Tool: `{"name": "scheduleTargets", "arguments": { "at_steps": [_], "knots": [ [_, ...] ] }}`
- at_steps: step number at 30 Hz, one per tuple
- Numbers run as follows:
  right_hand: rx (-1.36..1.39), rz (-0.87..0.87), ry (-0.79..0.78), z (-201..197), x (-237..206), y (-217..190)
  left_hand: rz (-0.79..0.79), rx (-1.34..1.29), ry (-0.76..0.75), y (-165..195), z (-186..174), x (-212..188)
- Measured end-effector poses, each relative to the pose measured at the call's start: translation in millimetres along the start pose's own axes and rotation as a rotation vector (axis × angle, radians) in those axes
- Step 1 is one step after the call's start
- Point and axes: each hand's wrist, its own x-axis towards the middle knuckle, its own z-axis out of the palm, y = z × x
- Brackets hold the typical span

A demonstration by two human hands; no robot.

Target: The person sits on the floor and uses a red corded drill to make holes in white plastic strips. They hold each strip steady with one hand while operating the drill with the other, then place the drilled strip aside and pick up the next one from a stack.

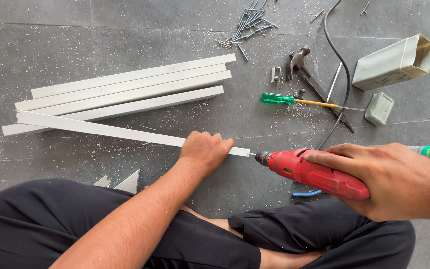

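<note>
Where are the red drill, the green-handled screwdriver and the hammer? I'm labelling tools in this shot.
red drill (314,172): head view, on its red body.
green-handled screwdriver (277,98): head view, on its green handle.
hammer (297,59): head view, on its metal head.

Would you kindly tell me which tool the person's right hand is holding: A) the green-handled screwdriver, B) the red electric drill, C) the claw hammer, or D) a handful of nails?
B: the right hand grips the red electric drill, whose tip meets the end of the white strip under the left hand.

Drill (314,172) glossy red plastic, metal chuck; strip (100,128) smooth matt white plastic; floor (51,45) rough dusty grey stone.
</note>
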Motion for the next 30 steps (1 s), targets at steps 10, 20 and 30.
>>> {"name": "scheduleTargets", "arguments": {
  "at_steps": [10,20,30],
  "knots": [
    [-0.002,-0.084,0.065,13,-3,1,-0.008,0.011,-0.02,1,-4,0],
    [-0.027,-0.024,0.014,13,-7,-7,-0.013,0.016,-0.031,3,-3,0],
    [-0.155,-0.128,0.027,10,-2,-6,-0.029,-0.036,0.009,0,-2,-2]
  ]
}}
